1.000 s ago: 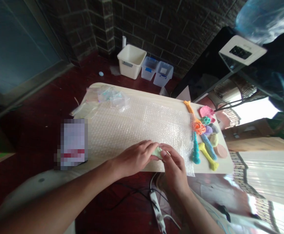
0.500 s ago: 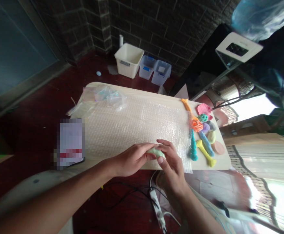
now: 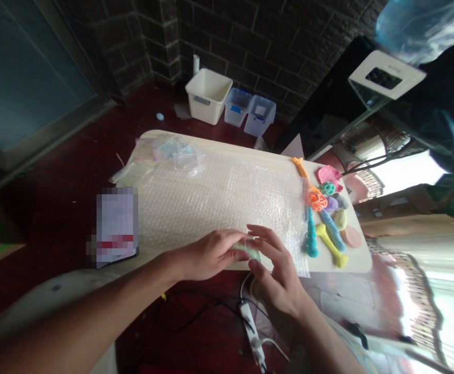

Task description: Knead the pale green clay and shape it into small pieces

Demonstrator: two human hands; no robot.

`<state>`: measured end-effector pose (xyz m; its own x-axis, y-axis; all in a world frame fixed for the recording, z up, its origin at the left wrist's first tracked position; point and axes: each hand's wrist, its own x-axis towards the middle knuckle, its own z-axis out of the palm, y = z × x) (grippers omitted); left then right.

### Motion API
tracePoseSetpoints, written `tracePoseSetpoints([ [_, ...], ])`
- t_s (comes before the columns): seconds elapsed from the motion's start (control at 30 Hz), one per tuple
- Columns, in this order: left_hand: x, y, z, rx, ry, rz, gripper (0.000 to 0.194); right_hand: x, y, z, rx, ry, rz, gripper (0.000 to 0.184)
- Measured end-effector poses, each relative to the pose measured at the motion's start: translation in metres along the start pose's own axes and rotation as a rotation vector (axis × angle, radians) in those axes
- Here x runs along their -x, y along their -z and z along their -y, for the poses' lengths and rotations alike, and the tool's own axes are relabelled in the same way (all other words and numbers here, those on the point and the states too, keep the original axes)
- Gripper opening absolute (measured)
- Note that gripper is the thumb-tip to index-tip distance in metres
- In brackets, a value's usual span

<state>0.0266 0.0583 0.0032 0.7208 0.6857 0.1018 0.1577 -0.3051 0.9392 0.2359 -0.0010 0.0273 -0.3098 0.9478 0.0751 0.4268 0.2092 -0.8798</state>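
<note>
My left hand [image 3: 211,254] pinches a pale green lump of clay [image 3: 246,251] at the near edge of a light wooden table [image 3: 357,259]. My right hand [image 3: 277,270] touches the same lump from the right, with its fingers partly spread over it. Both hands lie over a sheet of bubble wrap [image 3: 219,200] that covers most of the table. To the right of my right hand lie several coloured clay shapes [image 3: 324,218], among them a teal piece [image 3: 311,240] and a yellow bone shape [image 3: 331,248].
Crumpled clear plastic bags [image 3: 172,153] lie at the table's far left corner. A white basket [image 3: 208,95] and two clear boxes [image 3: 250,110] stand on the red floor by the brick wall. A power strip [image 3: 252,332] and cables lie below the table edge.
My right hand has slid a little toward me and its fingers have spread more over the green lump. The left hand keeps its pinch on it.
</note>
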Motion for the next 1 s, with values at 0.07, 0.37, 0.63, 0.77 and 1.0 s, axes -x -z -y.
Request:
tracePoseSetpoints([
  [0.07, 0.002, 0.002, -0.002, 0.021, -0.002, 0.021, 0.029, -0.002, 0.002, 0.002, 0.005, 0.039, 0.056, 0.038],
  [0.37, 0.015, 0.000, 0.006, -0.037, 0.156, 0.107, 0.036, -0.007, -0.006, 0.011, 0.052, 0.047, 0.270, 0.036],
  [0.63, 0.016, 0.002, -0.001, -0.236, 0.091, 0.062, 0.011, -0.011, -0.016, 0.011, -0.193, 0.020, 0.365, 0.043],
  [0.77, 0.015, 0.000, 0.006, -0.238, 0.105, 0.051, 0.008, -0.012, -0.028, 0.010, 0.290, 0.032, 0.245, 0.043],
  [1.0, 0.016, 0.006, 0.011, -0.404, 0.100, -0.085, 0.011, -0.033, -0.043, 0.018, 0.176, -0.033, 0.074, 0.039],
])
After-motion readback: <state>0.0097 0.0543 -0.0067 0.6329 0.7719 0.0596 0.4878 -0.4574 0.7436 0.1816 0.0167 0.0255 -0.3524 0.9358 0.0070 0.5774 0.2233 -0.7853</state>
